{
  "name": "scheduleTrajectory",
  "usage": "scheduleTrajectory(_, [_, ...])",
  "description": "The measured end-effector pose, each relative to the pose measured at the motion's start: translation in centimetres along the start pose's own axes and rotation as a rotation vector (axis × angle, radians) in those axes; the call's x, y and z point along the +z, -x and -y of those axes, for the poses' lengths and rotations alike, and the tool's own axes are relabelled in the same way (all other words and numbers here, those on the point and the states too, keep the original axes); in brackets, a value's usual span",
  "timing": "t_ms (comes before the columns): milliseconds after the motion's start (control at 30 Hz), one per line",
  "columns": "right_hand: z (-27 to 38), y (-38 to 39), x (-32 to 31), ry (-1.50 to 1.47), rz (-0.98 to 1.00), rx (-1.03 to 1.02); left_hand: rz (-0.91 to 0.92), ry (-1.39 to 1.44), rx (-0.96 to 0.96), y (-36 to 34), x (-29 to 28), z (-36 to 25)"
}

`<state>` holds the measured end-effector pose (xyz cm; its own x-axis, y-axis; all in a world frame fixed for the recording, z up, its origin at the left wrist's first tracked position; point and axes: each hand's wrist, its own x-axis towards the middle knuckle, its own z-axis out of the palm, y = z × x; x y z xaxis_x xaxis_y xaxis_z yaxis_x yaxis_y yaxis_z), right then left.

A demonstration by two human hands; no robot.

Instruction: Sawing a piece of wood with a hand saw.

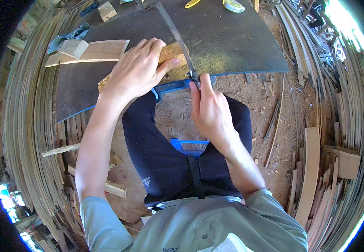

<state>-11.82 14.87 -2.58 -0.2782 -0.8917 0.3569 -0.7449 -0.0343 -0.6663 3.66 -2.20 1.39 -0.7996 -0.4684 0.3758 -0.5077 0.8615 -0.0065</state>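
Observation:
My left hand (138,71) presses down on a short wooden block (172,52) lying on the dark tabletop (245,46), its fingers over the top and its thumb along the near side. Under the palm, the block's other end (103,83) peeks out at the left. My right hand (211,105) is closed round the near end of a narrow-bladed saw (174,31); the fingers hide its handle. From a dark fitting by my fingers, the blade runs away across the block's right end. Yellowish sawdust (209,63) is scattered beside it.
Left on the table lie a flat board (102,51), a pale wood block (73,48) and crumpled blue material (79,31). Another small block (107,11), a yellow object (192,3) and a tape roll (233,5) sit farther back. Stacked wood strips (26,105) line both sides.

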Motion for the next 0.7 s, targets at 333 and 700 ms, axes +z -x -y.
scheduleTrajectory(333, [0.3,-2.0,0.9,0.009,-0.008,-0.024,0.022,0.048,-0.024,0.2,-0.1,-0.1])
scheduleTrajectory(700, [0.3,-2.6,1.0,0.017,-0.018,-0.016,-0.048,0.017,0.016,0.3,0.4,0.1])
